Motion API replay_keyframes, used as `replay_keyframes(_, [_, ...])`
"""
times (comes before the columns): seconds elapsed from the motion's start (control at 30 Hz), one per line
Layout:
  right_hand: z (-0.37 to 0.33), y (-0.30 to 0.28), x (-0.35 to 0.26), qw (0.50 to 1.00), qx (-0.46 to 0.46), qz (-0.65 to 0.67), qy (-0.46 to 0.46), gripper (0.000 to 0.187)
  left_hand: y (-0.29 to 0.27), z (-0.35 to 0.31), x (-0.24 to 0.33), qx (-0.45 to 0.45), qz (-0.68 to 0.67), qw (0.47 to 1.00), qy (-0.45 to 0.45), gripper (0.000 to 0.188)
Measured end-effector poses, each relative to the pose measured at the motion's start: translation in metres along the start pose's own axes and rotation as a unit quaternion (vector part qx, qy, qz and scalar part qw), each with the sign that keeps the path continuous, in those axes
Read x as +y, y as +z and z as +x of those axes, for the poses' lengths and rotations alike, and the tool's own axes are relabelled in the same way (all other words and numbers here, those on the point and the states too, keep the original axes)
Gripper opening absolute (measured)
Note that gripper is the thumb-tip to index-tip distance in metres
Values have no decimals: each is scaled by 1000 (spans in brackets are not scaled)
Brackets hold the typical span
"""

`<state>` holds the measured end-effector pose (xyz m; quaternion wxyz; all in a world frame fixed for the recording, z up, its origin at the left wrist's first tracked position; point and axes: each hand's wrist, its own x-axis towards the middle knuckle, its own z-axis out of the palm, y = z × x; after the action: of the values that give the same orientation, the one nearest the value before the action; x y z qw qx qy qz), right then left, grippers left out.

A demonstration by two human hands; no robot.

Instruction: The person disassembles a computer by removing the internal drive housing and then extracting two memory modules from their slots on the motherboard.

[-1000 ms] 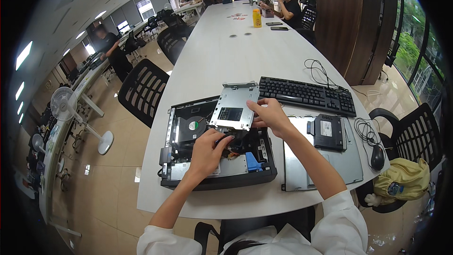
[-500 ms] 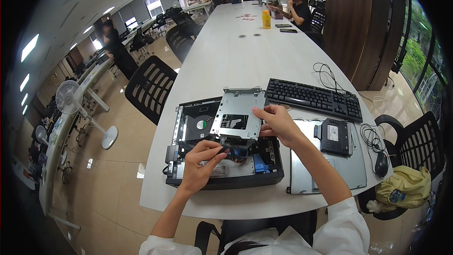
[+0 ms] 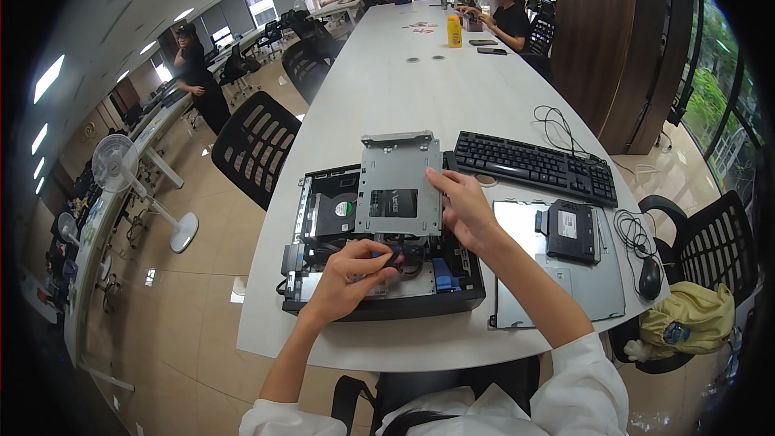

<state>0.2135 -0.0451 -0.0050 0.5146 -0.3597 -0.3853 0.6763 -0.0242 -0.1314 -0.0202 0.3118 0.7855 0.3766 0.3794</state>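
Observation:
An opened black desktop computer case [image 3: 404, 307] lies flat before me. My right hand [image 3: 467, 208] is closed on the right edge of a silver metal drive bracket [image 3: 395, 169], holding it tilted up over the case. A dark drive [image 3: 394, 203] shows through the bracket's cutout. Below the bracket's near edge, my left hand [image 3: 349, 274] pinches a dark cable connector [image 3: 395, 259]; its far end is hidden. Beside the left hand sits a round fan [image 3: 337, 214] with a green-centred label, and a blue plastic part [image 3: 444, 276] lies at the case's right.
A black keyboard [image 3: 533, 168] lies beyond the case. To the right are a metal side panel [image 3: 525, 291] with a black optical drive [image 3: 569, 232] on it, and a corded mouse [image 3: 649, 276]. A yellow bottle [image 3: 454, 32] stands farther up the table; a person sits there.
The bracket has shifted slightly left and turned straighter, showing more of the drive inside. My left hand has moved a little right with the connector. The seated person's raised hand has come down.

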Motion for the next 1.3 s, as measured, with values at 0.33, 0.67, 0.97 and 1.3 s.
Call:
replay_keyframes(0.33, [-2,15,9,973,58,104,-197,44,5,17,24,27,-37,980,-192,41])
replay_keyframes(0.67, [-13,19,6,952,32,0,-303,34,24,37,11,68,-114,953,-272,45])
replay_keyframes(0.97, [-36,20,-2,935,60,-37,-347,33,56,24,4,150,-66,952,-258,38])
replay_keyframes(1.3, [-46,23,6,928,35,-21,-371,32,49,18,12,150,-189,938,-250,32])
